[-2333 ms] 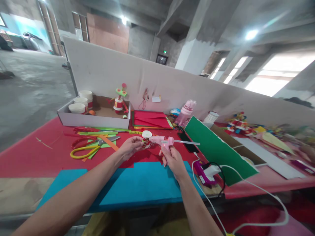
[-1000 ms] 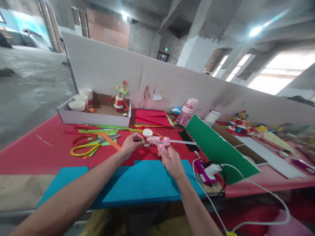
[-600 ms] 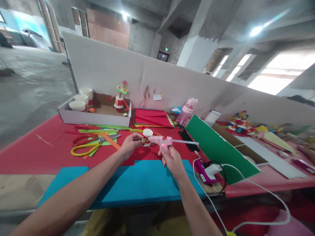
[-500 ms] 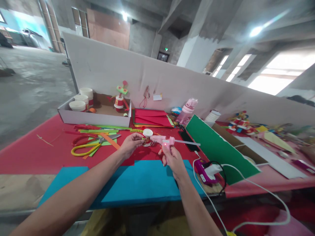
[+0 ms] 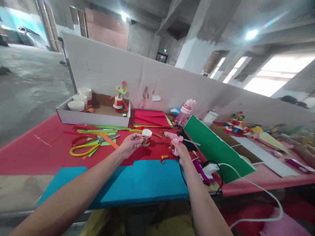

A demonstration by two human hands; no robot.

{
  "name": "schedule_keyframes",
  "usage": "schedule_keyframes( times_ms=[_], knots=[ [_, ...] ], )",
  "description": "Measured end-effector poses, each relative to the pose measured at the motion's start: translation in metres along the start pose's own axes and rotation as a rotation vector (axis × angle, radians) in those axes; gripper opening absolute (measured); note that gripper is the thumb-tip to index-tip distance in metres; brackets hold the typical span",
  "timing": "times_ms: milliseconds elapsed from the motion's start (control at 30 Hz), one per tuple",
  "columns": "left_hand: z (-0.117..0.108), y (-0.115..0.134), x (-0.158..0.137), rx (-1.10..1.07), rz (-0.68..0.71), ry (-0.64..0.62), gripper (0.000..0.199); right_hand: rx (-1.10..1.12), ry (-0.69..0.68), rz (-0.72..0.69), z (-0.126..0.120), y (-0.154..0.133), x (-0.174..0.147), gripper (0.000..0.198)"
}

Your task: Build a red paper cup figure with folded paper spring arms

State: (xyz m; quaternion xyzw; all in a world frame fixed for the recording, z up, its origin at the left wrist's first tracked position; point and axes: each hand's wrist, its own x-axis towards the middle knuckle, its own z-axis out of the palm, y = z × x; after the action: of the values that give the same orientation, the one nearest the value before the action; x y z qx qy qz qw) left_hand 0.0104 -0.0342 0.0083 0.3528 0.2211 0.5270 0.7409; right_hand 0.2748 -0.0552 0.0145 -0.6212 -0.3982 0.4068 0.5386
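My left hand (image 5: pixel 130 145) has thumb and fingers pinched at the left side of a small red-and-white paper cup (image 5: pixel 147 133). A bit of yellow-and-dark striped paper shows at the fingertips; its shape is partly hidden. Pleated paper springs, a yellow one (image 5: pixel 136 130) and a red-orange one (image 5: pixel 157 135), appear on either side of the cup. My right hand (image 5: pixel 180 151) is wrapped round the handle of a pink hot glue gun (image 5: pixel 173 137), nozzle toward the cup but apart from it. A clear glue stick (image 5: pixel 193 142) sticks out of its back. A short pleated strip (image 5: pixel 164 157) lies nearby.
Yellow-handled scissors (image 5: pixel 82 150) and paper strips lie left. A box (image 5: pixel 92 119) behind holds cups and a cup figure (image 5: pixel 118 103). Red paper sheets (image 5: pixel 150 118), a pink bottle (image 5: pixel 186 110), a green board (image 5: pixel 216 150) and a purple power strip (image 5: pixel 205 175) with cables stand around; blue board (image 5: pixel 145 183) lies in front.
The glue gun in my right hand has moved right, away from the cup. The cup's side and the short pleated strip now show. My left hand stays at the cup.
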Motion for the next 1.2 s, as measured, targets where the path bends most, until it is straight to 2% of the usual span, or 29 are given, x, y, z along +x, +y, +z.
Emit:
schedule_keyframes(
  times_ms=[133, 267, 400, 467, 533, 600, 667, 700, 767, 867, 933, 1033, 1200],
  knots=[
    [0.002, 0.001, -0.001, 0.006, 0.0, -0.014, 0.024, -0.213, 0.169, -0.049, -0.002, 0.016, 0.023, 0.031],
    [0.004, 0.002, -0.003, 0.02, -0.013, -0.02, 0.027, -0.616, 0.088, -0.034, 0.001, 0.018, 0.033, 0.037],
    [0.006, 0.004, -0.005, 0.037, -0.005, 0.006, 0.027, -1.014, -0.009, -0.019, 0.003, 0.003, 0.027, 0.043],
    [0.007, 0.004, -0.005, 0.05, 0.011, 0.02, 0.028, -1.123, 0.027, -0.007, 0.004, -0.007, 0.018, 0.048],
    [0.007, 0.003, -0.005, 0.069, 0.03, 0.037, 0.029, -1.164, 0.153, -0.077, 0.008, -0.016, 0.008, 0.048],
    [0.007, 0.002, -0.004, 0.096, 0.051, 0.056, 0.03, -1.062, 0.242, -0.241, 0.019, -0.021, 0.0, 0.04],
    [0.007, 0.0, -0.003, 0.127, 0.085, 0.064, 0.031, -0.746, 0.152, -0.408, 0.041, -0.023, -0.006, 0.036],
    [0.006, -0.001, -0.003, 0.149, 0.11, 0.066, 0.031, -0.527, 0.036, -0.428, 0.054, -0.023, -0.008, 0.036],
    [0.006, 0.0, -0.001, 0.198, 0.175, 0.069, 0.03, -0.086, -0.185, -0.353, 0.084, -0.021, -0.011, 0.036],
    [0.004, 0.006, 0.001, 0.263, 0.276, 0.094, 0.028, 0.262, -0.345, -0.342, 0.118, -0.018, -0.019, 0.03],
    [0.004, 0.011, 0.001, 0.286, 0.329, 0.116, 0.026, 0.344, -0.4, -0.373, 0.128, -0.016, -0.025, 0.028],
    [0.004, 0.015, 0.0, 0.309, 0.368, 0.136, 0.024, 0.361, -0.433, -0.395, 0.13, -0.013, -0.031, 0.028],
    [0.007, 0.011, -0.002, 0.339, 0.328, 0.147, 0.023, 0.301, -0.431, -0.438, 0.125, -0.008, -0.03, 0.024]
  ],
)
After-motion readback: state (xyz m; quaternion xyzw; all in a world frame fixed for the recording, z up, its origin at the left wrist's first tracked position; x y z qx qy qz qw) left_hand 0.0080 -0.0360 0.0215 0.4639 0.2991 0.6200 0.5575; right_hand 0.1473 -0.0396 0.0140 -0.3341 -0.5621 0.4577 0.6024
